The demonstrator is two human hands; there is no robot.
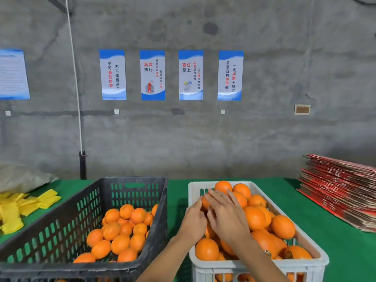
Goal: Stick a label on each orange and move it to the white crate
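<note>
Yellow foam sleeves (24, 208): loose heap, far left on green table (335, 251).
Black crate (85, 220): part-filled with oranges (120, 231), awaiting labels by appearance.
Left hand (193, 218): over white crate (305, 263), fingers curled round orange (205, 202) at pile's far end.
Right hand (225, 214): fingers straight, lying across same orange; label not visible.
Handling estimate: fruit firm, round, moderately heavy, rolls readily; cup around middle, set into hollow.
Red flat cartons (341, 190): stacked far right.
</note>
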